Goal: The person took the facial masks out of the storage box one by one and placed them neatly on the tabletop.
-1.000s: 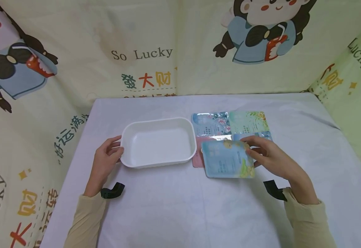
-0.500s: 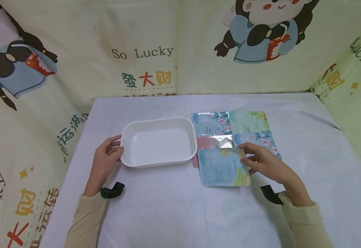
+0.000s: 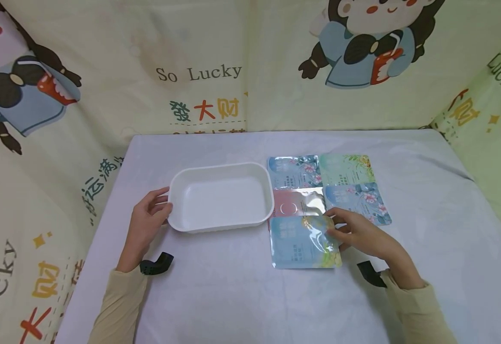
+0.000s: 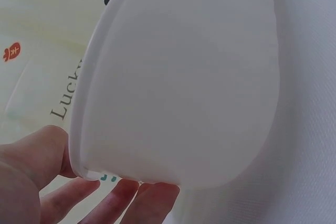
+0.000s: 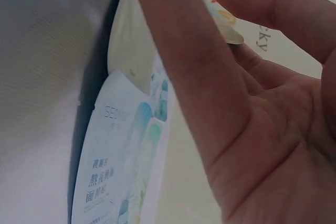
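Observation:
My left hand (image 3: 147,220) holds the white plastic tray (image 3: 220,197) by its left end. In the left wrist view the thumb is at the rim and the other fingers touch the outer wall. A flat, light blue face mask packet (image 3: 303,243) is pinched by its right edge in my right hand (image 3: 364,236). It overlaps the front of a pink and silver packet (image 3: 291,202). Right behind that hand lies a blue flowered packet (image 3: 357,198). In the right wrist view, a finger and the thumb stand either side of the held packet's edge (image 5: 231,34).
Another blue flowered packet (image 3: 293,171) and a green packet (image 3: 346,168) lie side by side at the back. The packets adjoin the tray's right end. A white cloth covers the table (image 3: 233,296), and a printed curtain (image 3: 271,57) hangs behind it.
My right hand has moved the light blue packet toward me and slightly left, uncovering more of the pink packet and the right blue flowered one. The left hand and tray have stayed put.

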Motion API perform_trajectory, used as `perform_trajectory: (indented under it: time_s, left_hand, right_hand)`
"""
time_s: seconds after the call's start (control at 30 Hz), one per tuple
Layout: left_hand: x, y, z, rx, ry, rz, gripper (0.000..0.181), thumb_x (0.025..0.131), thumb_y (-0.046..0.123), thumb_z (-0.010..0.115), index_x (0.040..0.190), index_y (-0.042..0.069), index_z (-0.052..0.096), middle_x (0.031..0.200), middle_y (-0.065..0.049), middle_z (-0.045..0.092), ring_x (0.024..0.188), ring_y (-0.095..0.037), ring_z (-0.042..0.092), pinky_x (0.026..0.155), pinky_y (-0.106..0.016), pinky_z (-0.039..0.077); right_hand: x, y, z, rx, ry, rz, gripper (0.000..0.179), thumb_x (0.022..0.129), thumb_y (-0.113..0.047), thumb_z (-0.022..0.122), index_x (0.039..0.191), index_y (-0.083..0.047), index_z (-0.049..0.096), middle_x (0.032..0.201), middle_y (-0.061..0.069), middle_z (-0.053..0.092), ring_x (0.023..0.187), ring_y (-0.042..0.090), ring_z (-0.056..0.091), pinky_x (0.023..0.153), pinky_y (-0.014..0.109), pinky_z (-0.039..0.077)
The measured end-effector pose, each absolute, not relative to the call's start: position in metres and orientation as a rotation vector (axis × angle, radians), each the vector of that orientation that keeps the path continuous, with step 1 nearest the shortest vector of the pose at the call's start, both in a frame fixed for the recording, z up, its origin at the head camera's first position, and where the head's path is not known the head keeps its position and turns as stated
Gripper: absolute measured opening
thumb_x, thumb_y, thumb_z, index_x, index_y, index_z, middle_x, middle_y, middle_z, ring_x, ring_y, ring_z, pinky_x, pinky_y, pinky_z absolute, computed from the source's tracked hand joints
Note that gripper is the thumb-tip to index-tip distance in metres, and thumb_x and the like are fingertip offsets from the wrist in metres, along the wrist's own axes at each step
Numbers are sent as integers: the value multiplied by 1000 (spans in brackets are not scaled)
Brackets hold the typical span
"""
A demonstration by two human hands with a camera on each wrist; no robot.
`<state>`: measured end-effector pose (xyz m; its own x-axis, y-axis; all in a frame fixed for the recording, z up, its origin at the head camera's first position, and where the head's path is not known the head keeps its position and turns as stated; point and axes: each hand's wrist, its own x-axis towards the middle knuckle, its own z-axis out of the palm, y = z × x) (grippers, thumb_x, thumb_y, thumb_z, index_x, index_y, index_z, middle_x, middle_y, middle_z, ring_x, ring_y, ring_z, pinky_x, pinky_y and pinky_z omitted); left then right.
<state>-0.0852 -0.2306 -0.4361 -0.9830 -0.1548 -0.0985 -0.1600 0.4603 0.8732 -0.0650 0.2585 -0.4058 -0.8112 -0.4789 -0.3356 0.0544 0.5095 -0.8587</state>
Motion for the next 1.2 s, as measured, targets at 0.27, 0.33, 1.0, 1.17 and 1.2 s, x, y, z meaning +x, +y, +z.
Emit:
perform_trajectory:
  time_s: [0.27, 0.33, 1.0, 1.17, 1.2]
  left_hand:
    - [-86, -229, -436, -281, 2679, 1599, 49, 98, 28, 58, 145, 17, 50, 132, -14, 60, 109, -19, 62, 70, -19, 56]
    - [-87, -230, -435, -276, 2678, 1601, 49, 98, 28, 58, 145, 17, 50, 132, -14, 60, 107, -16, 62, 70, -19, 56]
    - [-83, -237, -421, -223, 2751, 1499, 54, 96, 37, 63, 144, 15, 51, 134, -14, 60, 119, -29, 60, 78, -9, 50]
    - [-83, -232, -412, -218, 2916, 1441, 52, 95, 36, 66, 138, 11, 56, 131, -12, 63, 120, -26, 59, 99, -29, 50]
    - [-83, -229, -410, -219, 2958, 1426, 50, 95, 34, 66, 137, 10, 57, 131, -12, 63, 120, -27, 59, 102, -36, 49]
  right_hand:
    - [-61, 258, -409, -353, 2152, -1282, 41, 100, -13, 57, 133, 7, 44, 117, 23, 59, 94, 28, 67, 68, 36, 60]
    - [-61, 257, -410, -354, 2154, -1286, 39, 100, -12, 57, 132, 8, 46, 116, 23, 59, 93, 28, 67, 67, 36, 61]
    - [-68, 247, -389, -477, 2705, -819, 34, 97, -14, 62, 126, 2, 59, 116, 16, 68, 97, 29, 67, 76, 40, 56]
    - [-69, 241, -375, -470, 2858, -814, 42, 97, -21, 65, 131, 0, 55, 124, 18, 62, 102, 35, 65, 83, 50, 56]
    - [-69, 239, -372, -463, 2881, -819, 42, 97, -22, 64, 131, 0, 55, 124, 17, 61, 102, 35, 65, 83, 51, 55]
